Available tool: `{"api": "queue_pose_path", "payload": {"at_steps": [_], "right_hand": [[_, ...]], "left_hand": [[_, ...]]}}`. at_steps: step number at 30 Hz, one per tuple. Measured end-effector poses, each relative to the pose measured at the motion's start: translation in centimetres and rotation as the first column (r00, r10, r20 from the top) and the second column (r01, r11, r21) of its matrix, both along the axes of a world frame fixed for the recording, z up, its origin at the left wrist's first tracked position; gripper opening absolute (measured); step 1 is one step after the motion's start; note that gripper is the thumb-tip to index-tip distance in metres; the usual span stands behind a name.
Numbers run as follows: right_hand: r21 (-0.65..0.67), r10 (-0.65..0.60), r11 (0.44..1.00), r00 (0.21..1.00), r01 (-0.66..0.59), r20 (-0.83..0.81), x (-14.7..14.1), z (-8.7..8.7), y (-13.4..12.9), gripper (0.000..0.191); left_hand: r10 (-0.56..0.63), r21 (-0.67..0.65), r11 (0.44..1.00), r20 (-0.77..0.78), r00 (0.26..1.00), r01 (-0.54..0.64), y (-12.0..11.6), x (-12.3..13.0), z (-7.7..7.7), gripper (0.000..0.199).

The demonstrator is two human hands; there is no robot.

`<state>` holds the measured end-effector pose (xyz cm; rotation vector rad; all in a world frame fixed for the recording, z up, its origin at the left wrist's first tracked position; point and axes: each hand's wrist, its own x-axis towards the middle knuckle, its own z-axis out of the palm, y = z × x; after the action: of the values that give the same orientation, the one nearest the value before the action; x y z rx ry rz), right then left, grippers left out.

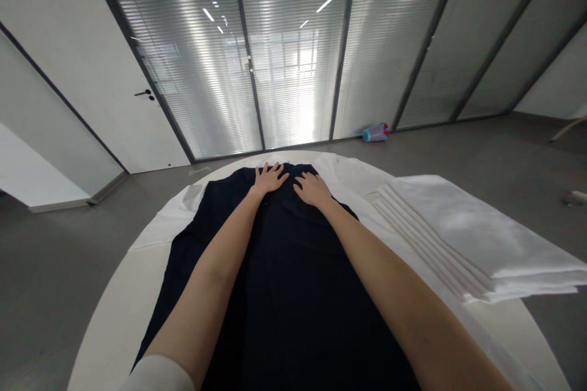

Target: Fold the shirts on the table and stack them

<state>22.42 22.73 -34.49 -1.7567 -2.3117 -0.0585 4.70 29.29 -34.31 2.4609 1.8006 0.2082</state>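
A dark navy garment (293, 281) lies spread over a round white table (114, 299), with white cloth (160, 223) under its upper part. Both arms reach across it to its far end. My left hand (269, 179) rests on the garment near its far edge, palm down, fingers spread. Just to the right, my right hand (312, 189) lies on the same fabric with its fingers apart and slightly bent. A small gap separates the two hands. Neither hand appears to hold anything.
Folded white cloth (477, 232) is stacked on the table's right side and overhangs the edge. Beyond the table, a blue and red patterned container (376, 132) lies on the floor by the glass partition (293, 91). A white door (114, 73) is at the left.
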Motion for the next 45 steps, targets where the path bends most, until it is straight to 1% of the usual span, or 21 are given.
{"api": "queue_pose_path", "payload": {"at_steps": [3, 6, 7, 9, 12, 15, 20, 22, 23, 25, 27, 29, 30, 31, 32, 34, 36, 38, 40, 42, 45], "right_hand": [[-0.015, -0.004, 1.0, 1.0, 0.004, 0.005, 0.0, 0.0, 0.0, 0.05], [0.0, -0.001, 1.0, 1.0, 0.001, 0.005, 0.0, 0.1, -0.1, 0.05], [0.007, -0.001, 1.0, 1.0, 0.001, 0.005, -0.1, 0.1, -0.2, 0.049], [0.014, -0.001, 1.0, 1.0, 0.001, 0.007, -0.1, 0.2, -0.3, 0.048], [0.007, -0.004, 1.0, 1.0, 0.004, 0.004, -0.1, 0.2, -0.3, 0.049], [0.001, -0.006, 1.0, 1.0, 0.006, 0.004, -0.1, 0.2, -0.2, 0.049], [0.014, -0.003, 1.0, 1.0, 0.003, 0.008, -0.1, 0.1, -0.2, 0.048], [0.017, -0.005, 1.0, 1.0, 0.005, 0.009, -0.1, 0.1, -0.2, 0.048], [0.016, -0.006, 1.0, 1.0, 0.006, 0.01, -0.1, 0.2, -0.2, 0.048], [0.018, -0.007, 1.0, 1.0, 0.007, 0.012, -0.2, 0.2, -0.3, 0.048], [0.023, -0.004, 1.0, 1.0, 0.004, 0.013, -0.2, 0.3, -0.3, 0.047], [0.033, -0.001, 0.999, 1.0, 0.0, 0.009, -0.2, 0.4, -0.4, 0.046], [0.037, 0.002, 0.999, 1.0, -0.002, 0.004, -0.1, 0.4, -0.5, 0.046], [0.038, 0.006, 0.999, 1.0, -0.006, -0.002, 0.0, 0.4, -0.5, 0.045], [0.037, 0.009, 0.999, 1.0, -0.009, -0.008, 0.1, 0.4, -0.5, 0.045], [0.026, 0.018, 0.999, 1.0, -0.018, -0.016, 0.4, 0.4, -0.6, 0.042], [0.017, 0.031, 0.999, 0.999, -0.031, -0.023, 0.5, 0.4, -0.7, 0.04], [0.021, 0.04, 0.999, 0.999, -0.039, -0.033, 0.4, 0.5, -0.9, 0.04], [0.034, 0.044, 0.999, 0.998, -0.043, -0.046, 0.3, 0.6, -1.1, 0.043], [0.03, 0.056, 0.998, 0.997, -0.055, -0.055, 0.3, 0.9, -1.3, 0.046], [-0.023, 0.087, 0.996, 0.994, -0.088, -0.067, 1.0, 1.9, -1.1, 0.048]], "left_hand": [[-0.013, 0.093, 0.996, 0.015, 1.0, 0.011, -0.4, 0.0, -0.2, 0.065], [-0.112, 0.226, 0.968, 0.009, 0.994, 0.107, -0.8, 0.1, -0.4, 0.062], [-0.149, 0.23, 0.962, -0.002, 0.989, 0.146, -0.9, 0.1, -0.4, 0.061], [-0.192, 0.174, 0.966, -0.023, 0.981, 0.193, -0.8, 0.1, -0.3, 0.06], [-0.189, 0.079, 0.978, -0.044, 0.981, 0.192, -0.3, 0.2, -0.2, 0.061], [-0.188, 0.051, 0.98, -0.055, 0.981, 0.191, 0.0, 0.3, 0.0, 0.062], [-0.198, 0.056, 0.978, -0.068, 0.978, 0.202, -0.4, 0.4, 0.1, 0.06], [-0.197, 0.099, 0.974, -0.066, 0.978, 0.203, -0.8, 0.5, 0.1, 0.056], [-0.198, 0.147, 0.968, -0.058, 0.978, 0.205, -1.0, 0.6, 0.1, 0.053], [-0.201, 0.27, 0.942, -0.029, 0.979, 0.201, -1.3, 0.9, 0.6, 0.044], [-0.191, 0.374, 0.911, 0.006, 0.982, 0.174, -1.8, 1.3, 1.5, 0.038], [-0.159, 0.425, 0.896, 0.031, 0.987, 0.131, -2.6, 1.9, 2.7, 0.038], [-0.155, 0.443, 0.888, 0.031, 0.987, 0.126, -3.2, 2.3, 3.4, 0.038], [-0.174, 0.461, 0.875, 0.017, 0.985, 0.147, -3.9, 2.7, 4.0, 0.036], [-0.222, 0.473, 0.857, -0.016, 0.975, 0.202, -4.8, 3.0, 4.5, 0.033], [-0.38, 0.464, 0.794, -0.126, 0.916, 0.393, -7.1, 3.7, 5.1, 0.027], [-0.532, 0.425, 0.692, -0.245, 0.811, 0.583, -9.8, 4.2, 5.2, 0.025], [-0.625, 0.399, 0.584, -0.333, 0.706, 0.706, -12.9, 4.4, 4.9, 0.025], [-0.687, 0.378, 0.486, -0.391, 0.612, 0.788, -16.2, 4.6, 4.5, 0.025], [-0.739, 0.343, 0.405, -0.423, 0.524, 0.848, -19.6, 4.7, 4.4, 0.025], [-0.795, 0.286, 0.32, -0.437, 0.42, 0.903, -24.5, 5.3, 4.9, 0.026]]}}
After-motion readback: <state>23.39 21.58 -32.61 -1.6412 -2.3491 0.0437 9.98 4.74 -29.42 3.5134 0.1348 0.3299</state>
